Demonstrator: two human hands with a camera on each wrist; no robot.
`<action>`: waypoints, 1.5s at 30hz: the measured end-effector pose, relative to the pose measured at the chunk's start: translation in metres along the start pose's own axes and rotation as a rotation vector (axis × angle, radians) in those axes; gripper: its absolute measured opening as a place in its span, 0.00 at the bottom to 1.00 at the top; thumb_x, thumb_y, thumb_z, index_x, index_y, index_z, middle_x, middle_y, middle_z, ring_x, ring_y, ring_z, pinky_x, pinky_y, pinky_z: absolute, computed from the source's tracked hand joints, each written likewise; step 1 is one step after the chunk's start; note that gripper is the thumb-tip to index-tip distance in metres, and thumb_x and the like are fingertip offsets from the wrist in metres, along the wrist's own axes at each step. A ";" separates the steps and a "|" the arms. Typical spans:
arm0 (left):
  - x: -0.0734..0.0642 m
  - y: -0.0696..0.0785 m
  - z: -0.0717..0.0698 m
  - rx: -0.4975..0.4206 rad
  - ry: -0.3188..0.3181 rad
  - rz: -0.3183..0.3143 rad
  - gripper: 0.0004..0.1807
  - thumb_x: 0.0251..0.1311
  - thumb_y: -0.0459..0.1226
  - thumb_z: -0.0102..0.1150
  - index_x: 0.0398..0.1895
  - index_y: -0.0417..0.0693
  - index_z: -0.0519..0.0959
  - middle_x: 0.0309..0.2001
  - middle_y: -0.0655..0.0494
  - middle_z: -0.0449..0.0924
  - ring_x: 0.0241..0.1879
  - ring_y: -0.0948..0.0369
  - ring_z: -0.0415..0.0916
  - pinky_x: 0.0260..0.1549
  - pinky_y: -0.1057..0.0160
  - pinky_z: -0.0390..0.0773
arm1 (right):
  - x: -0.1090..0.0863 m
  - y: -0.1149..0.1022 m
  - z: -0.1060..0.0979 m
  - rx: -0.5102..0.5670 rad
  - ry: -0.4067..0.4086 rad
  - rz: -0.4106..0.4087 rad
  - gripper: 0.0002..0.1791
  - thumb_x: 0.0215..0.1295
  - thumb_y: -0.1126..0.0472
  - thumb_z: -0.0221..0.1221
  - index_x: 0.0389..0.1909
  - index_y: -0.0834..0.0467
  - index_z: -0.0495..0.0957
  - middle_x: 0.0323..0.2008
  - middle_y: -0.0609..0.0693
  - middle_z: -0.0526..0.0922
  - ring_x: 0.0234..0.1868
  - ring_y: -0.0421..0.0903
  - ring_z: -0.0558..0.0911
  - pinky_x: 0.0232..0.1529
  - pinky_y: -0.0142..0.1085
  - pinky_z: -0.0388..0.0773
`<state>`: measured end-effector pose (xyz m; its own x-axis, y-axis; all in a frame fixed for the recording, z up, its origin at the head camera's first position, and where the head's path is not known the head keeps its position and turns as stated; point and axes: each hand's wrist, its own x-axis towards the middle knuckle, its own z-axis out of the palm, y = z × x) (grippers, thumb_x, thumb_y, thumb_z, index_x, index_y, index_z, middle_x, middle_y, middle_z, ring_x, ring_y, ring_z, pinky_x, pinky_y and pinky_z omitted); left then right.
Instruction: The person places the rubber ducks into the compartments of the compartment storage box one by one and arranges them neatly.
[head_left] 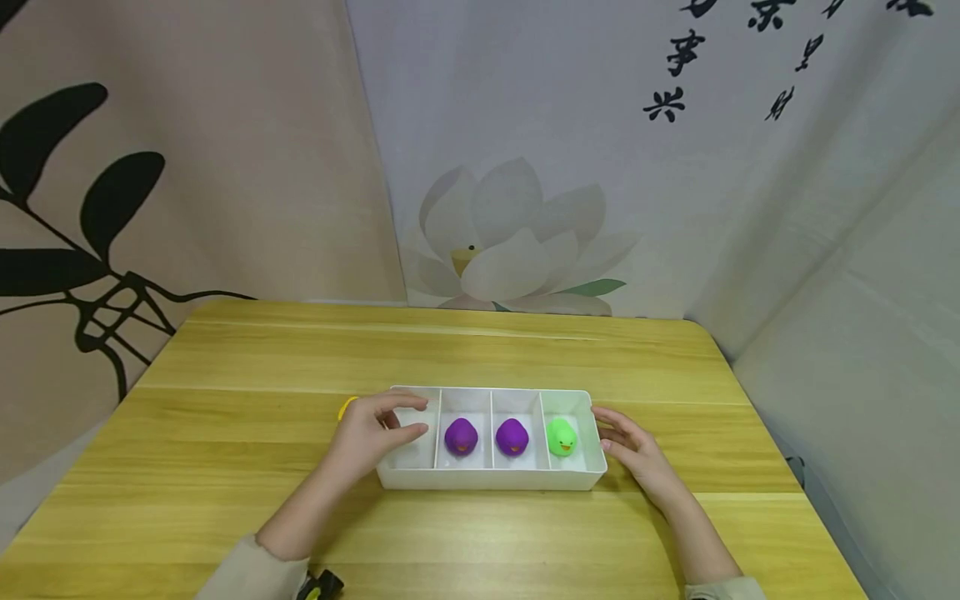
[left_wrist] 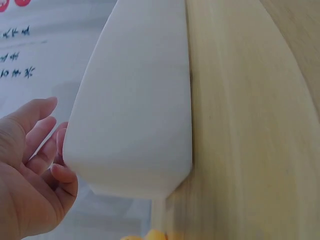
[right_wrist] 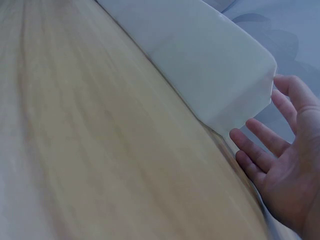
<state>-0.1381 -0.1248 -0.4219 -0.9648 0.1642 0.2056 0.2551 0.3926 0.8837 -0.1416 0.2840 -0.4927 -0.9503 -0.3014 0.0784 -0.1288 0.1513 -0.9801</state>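
Note:
A white box (head_left: 487, 479) with several compartments stands on the table. Two purple toys (head_left: 461, 437) with small orange beaks sit in its two middle compartments, one in each. The rightmost compartment holds a green chick toy (head_left: 561, 437). My left hand (head_left: 372, 429) hovers at the leftmost compartment, thumb and index finger apart, with nothing between them. In the left wrist view, its other fingers are loosely bent beside the box's end. At the opposite end, my right hand (head_left: 633, 450) has its fingers spread against or very close to the box wall (right_wrist: 245, 95).
Behind my left hand a yellow object (head_left: 347, 407) shows on the wooden table (head_left: 487, 550), mostly hidden. Printed cloths (head_left: 525, 125) hang along the table's far edge and right side. Something black (head_left: 321, 585) is at the left sleeve.

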 end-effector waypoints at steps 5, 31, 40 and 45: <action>-0.005 -0.008 -0.011 -0.003 0.027 -0.036 0.14 0.48 0.32 0.73 0.41 0.40 0.85 0.46 0.51 0.82 0.23 0.60 0.70 0.19 0.67 0.71 | 0.000 -0.001 0.000 -0.008 -0.002 0.000 0.27 0.68 0.64 0.56 0.67 0.65 0.63 0.63 0.47 0.69 0.56 0.40 0.74 0.53 0.31 0.72; -0.018 -0.043 -0.053 0.009 0.166 -0.137 0.20 0.51 0.38 0.72 0.47 0.40 0.83 0.46 0.46 0.81 0.24 0.61 0.70 0.16 0.69 0.68 | 0.000 0.000 0.000 -0.013 0.006 -0.014 0.26 0.69 0.65 0.55 0.66 0.66 0.63 0.62 0.49 0.70 0.55 0.41 0.75 0.52 0.32 0.73; -0.017 -0.061 -0.062 0.005 0.141 -0.216 0.24 0.53 0.42 0.71 0.52 0.41 0.80 0.45 0.45 0.79 0.21 0.63 0.69 0.13 0.68 0.67 | 0.000 -0.002 0.000 -0.007 0.001 0.002 0.27 0.69 0.64 0.56 0.66 0.65 0.63 0.62 0.44 0.70 0.56 0.41 0.75 0.52 0.32 0.72; -0.017 -0.071 -0.064 0.012 0.117 -0.227 0.23 0.54 0.39 0.70 0.53 0.41 0.79 0.42 0.43 0.78 0.21 0.62 0.69 0.14 0.69 0.67 | 0.000 -0.001 0.000 -0.013 -0.001 0.001 0.27 0.69 0.64 0.55 0.67 0.65 0.63 0.63 0.47 0.70 0.56 0.42 0.74 0.53 0.32 0.72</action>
<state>-0.1438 -0.2138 -0.4610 -0.9981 -0.0354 0.0501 0.0307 0.4179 0.9080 -0.1415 0.2841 -0.4915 -0.9499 -0.3027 0.0776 -0.1319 0.1633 -0.9777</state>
